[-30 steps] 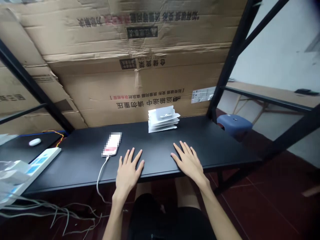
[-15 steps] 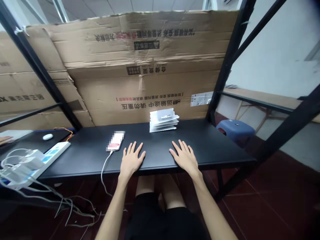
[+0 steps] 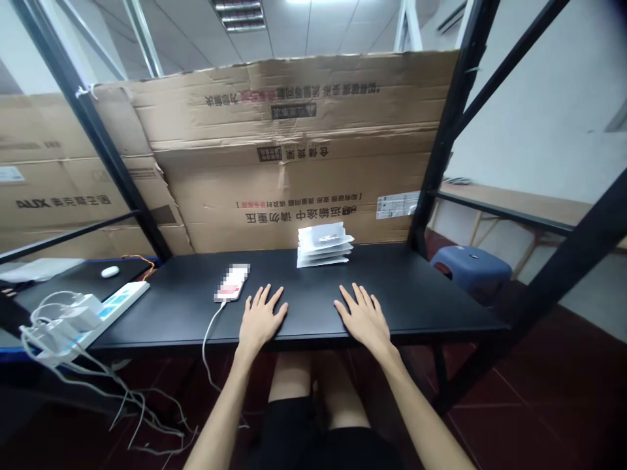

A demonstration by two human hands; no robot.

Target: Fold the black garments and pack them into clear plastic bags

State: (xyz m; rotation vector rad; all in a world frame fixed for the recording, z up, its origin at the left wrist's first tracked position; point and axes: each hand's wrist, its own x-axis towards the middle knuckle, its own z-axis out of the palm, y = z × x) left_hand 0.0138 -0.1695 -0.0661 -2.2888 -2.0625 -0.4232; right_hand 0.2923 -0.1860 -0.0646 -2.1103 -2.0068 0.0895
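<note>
The fingers of the left hand (image 3: 262, 320) and right hand (image 3: 363, 318) lie spread open, gripping nothing, flat on the black table (image 3: 441, 294). A stack of white packets (image 3: 324, 245) sits beyond them; a phone (image 3: 232, 282), its screen blurred, lies nearer the left hand, its cable (image 3: 208, 339) drooping over the edge, seemingly for charging

The big carton (image 3: 294, 183) carries upside-down Chinese print; on its lower panel I can make out 运输途中 请勿重压, "do not press hard in transit". The left carton (image 3: 63, 196) shows AUX in dark capitals. The white label (image 3: 398, 205) is too small to read.
</note>
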